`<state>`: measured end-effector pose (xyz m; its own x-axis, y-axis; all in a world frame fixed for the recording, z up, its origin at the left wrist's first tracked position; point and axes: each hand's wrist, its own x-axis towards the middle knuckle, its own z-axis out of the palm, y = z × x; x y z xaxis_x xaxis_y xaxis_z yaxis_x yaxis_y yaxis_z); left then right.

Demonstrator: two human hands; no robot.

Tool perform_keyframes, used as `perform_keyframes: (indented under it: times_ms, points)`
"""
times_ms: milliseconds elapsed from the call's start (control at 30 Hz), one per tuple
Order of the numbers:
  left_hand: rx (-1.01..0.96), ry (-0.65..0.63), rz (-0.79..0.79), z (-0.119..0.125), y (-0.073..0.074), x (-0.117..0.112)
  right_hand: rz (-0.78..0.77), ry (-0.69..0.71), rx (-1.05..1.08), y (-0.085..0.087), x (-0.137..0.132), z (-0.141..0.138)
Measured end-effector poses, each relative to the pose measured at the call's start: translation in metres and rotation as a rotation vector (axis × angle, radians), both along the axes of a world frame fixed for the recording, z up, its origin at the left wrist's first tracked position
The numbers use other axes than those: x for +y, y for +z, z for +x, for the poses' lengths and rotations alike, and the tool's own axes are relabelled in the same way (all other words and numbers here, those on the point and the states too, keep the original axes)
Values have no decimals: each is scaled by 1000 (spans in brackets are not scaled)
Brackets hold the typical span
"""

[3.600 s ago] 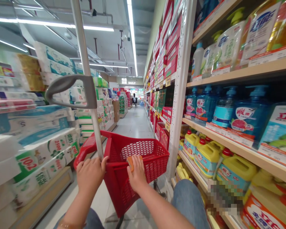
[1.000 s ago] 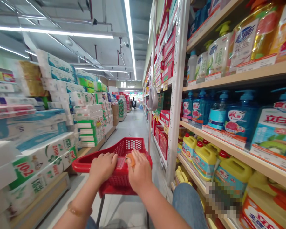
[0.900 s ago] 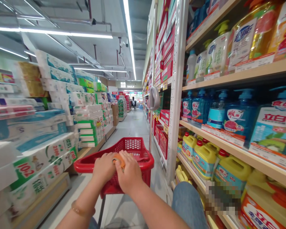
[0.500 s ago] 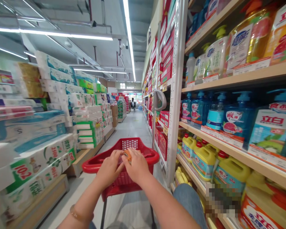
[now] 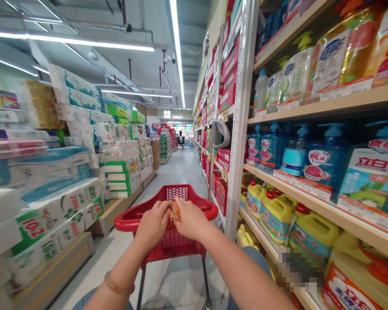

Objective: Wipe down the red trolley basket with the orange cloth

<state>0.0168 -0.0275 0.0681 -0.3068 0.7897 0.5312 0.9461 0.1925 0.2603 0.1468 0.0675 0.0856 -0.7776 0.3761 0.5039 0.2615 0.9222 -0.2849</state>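
A red plastic shopping cart (image 5: 129, 220) stands in front of me, its perforated basket wall facing away. Both of my hands are close together over its near side. My left hand (image 5: 157, 221) has its fingers curled against a small orange packet (image 5: 175, 211). From the other side, my right hand (image 5: 190, 217) presses its thumb and fingers on the same packet. Most of the packet is hidden by my fingers, so its kind cannot be made out. A bracelet (image 5: 116, 285) circles my left wrist.
Shelves at right hold blue pump bottles (image 5: 323, 150) and yellow jugs (image 5: 276, 217). A grey handle on a pole (image 5: 220, 134) stands by the shelf upright. Stacked paper packs (image 5: 60, 215) line the left. Down the aisle floor (image 5: 176, 165) a person (image 5: 180, 137) is visible far off.
My hands have shifted slightly, and more of the orange packet shows between them. The cart sits slightly further right in view, with more of its legs visible. My knees have moved.
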Motion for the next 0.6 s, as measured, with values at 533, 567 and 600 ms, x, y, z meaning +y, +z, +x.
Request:
perform_keyframes:
  times_ms: [533,567,600]
  points:
    - [69,-16,0,5,-5,11,37,29,-53,6,9,3]
    - [69,-11,3,7,-5,12,49,1,-41,4,9,2]
    - [69,-7,4,9,-5,13,60,-22,-23,1,10,1]
